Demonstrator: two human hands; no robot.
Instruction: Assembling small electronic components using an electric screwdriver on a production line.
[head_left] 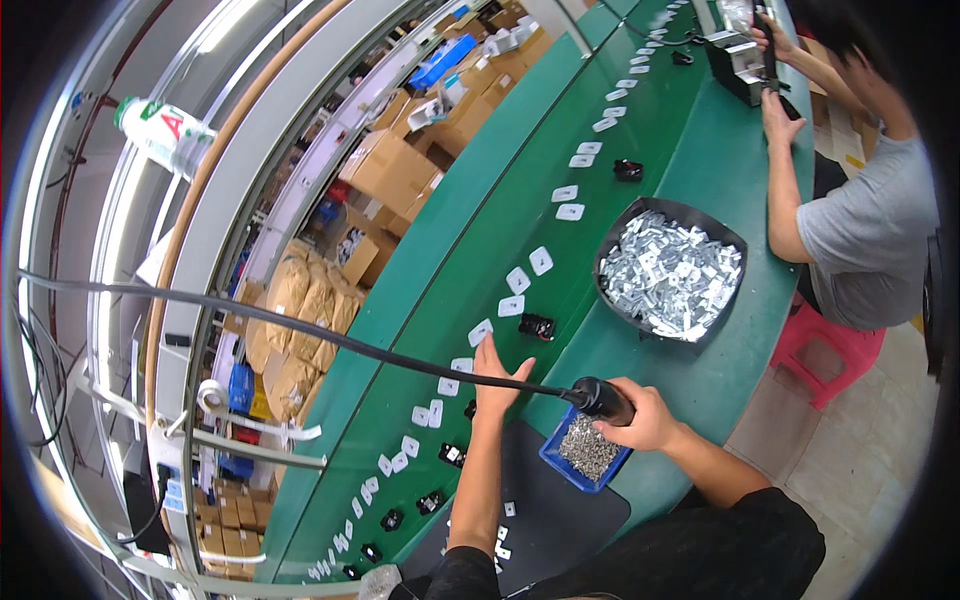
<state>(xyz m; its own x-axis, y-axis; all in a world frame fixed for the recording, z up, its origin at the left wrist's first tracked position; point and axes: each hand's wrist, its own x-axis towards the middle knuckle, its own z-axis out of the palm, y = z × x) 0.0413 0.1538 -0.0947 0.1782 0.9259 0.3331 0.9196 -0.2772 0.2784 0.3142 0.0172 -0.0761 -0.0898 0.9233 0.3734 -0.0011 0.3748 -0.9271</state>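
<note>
My left hand (492, 388) reaches over the green conveyor belt, thumb spread away from the fingers. Its fingertips are at the near edge of a small white rectangular plate (481, 331); whether they press on it I cannot tell. My right hand (648, 418) is wrapped round a black electric screwdriver (603, 400), whose tip is hidden. From the tool a black cable (400, 360) runs up to the left across the view. Beneath the screwdriver sits a blue tray (566, 478) filled with small metal screws (588, 448).
A black bin (742, 250) of shiny metal parts stands beyond my right hand. Several white plates and black parts (537, 326) line the belt. A dark mat (570, 520) lies before me. Another person (860, 220) works at the far right, by a pink stool (825, 350).
</note>
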